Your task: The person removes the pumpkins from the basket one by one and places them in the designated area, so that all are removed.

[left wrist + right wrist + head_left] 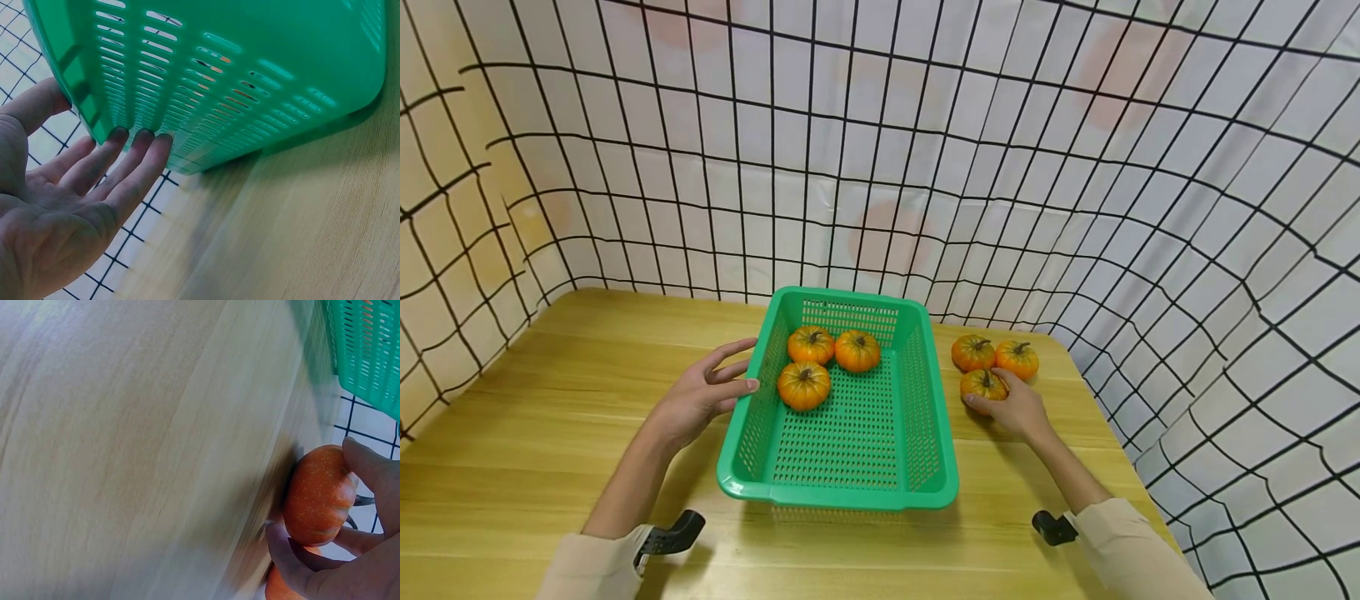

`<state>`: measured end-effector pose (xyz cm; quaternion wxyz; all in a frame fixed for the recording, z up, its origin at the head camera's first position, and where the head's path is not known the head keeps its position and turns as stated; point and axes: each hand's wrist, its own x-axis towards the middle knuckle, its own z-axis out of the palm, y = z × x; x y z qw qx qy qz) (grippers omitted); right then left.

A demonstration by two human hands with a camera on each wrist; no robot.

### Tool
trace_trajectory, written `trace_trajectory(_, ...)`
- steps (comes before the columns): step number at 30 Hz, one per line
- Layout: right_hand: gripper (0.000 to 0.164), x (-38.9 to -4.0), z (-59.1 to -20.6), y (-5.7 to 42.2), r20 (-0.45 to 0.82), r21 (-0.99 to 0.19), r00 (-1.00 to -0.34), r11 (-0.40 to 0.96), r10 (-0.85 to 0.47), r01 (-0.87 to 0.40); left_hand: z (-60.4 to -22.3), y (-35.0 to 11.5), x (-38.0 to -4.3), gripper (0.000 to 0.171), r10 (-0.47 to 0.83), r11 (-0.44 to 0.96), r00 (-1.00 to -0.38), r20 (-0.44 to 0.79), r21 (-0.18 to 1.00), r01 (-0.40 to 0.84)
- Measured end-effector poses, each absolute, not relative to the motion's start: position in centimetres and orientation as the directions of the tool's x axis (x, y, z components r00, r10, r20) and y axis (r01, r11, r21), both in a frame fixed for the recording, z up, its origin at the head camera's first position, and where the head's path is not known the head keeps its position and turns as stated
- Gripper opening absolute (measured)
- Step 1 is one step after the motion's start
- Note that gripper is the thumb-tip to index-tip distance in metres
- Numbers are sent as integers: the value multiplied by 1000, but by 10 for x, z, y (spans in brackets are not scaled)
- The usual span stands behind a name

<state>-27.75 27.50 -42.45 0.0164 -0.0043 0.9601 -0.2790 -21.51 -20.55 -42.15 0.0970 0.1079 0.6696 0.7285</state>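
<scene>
Nearest the camera, wears a cream left sleeve (595, 565) and a cream right sleeve (1131, 542), with a black left bracket (673, 536) and a black right bracket (1054, 527) at the cuffs. Rests the left hand (697, 400) at the left side of a green basket (850, 498), fingers spread and nearly straight, thumb at the rim, other fingertips against the perforated outer wall, touching rather than clasping. Grips a small orange held pumpkin (978, 383) with the right hand (1019, 410), to the right of the basket, thumb on the near left of it and fingers bent over the far right, parted just enough to span it. Cannot tell whether to call it lifted or resting on the desk (550, 375). Just beyond, on the far right of the desk, has two more: a middle pumpkin (973, 353) and, close beside it, a rightmost pumpkin (1017, 361). Stands the basket upright near the middle of the desk, with three more gathered in its far left part: a far left pumpkin (810, 345), a neighbouring pumpkin (857, 352) to the right, and a nearer pumpkin (804, 387). Shows bare perforated floor toward the near and right sides. Backs onto a black wire grid (772, 58) around the left, far and right sides, with white sheeting (831, 133) marked by faint reddish patches
</scene>
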Motion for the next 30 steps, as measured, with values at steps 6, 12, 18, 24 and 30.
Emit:
trace_trajectory(6,83,-277,-424,275,-42,-534,-999,845,-12,12,-421,-205,-216,76,282,-76,-959,21,997,0)
trace_trajectory(12,83,-277,-423,275,-40,-516,-999,856,-18,5,-421,-205,-216,76,284,-73,-959,18,997,-3)
trace_trajectory(18,83,-279,-421,275,-20,-494,-999,869,-38,-23,-421,-206,-216,77,290,-80,-957,18,997,-5)
trace_trajectory(24,84,-282,-414,275,-6,-506,-999,862,-45,-36,-422,-206,-216,76,294,-83,-956,24,997,-1)
trace_trajectory(30,87,-284,-405,274,-16,-486,-1000,874,-26,-15,-422,-207,-215,76,296,-86,-955,26,996,0)
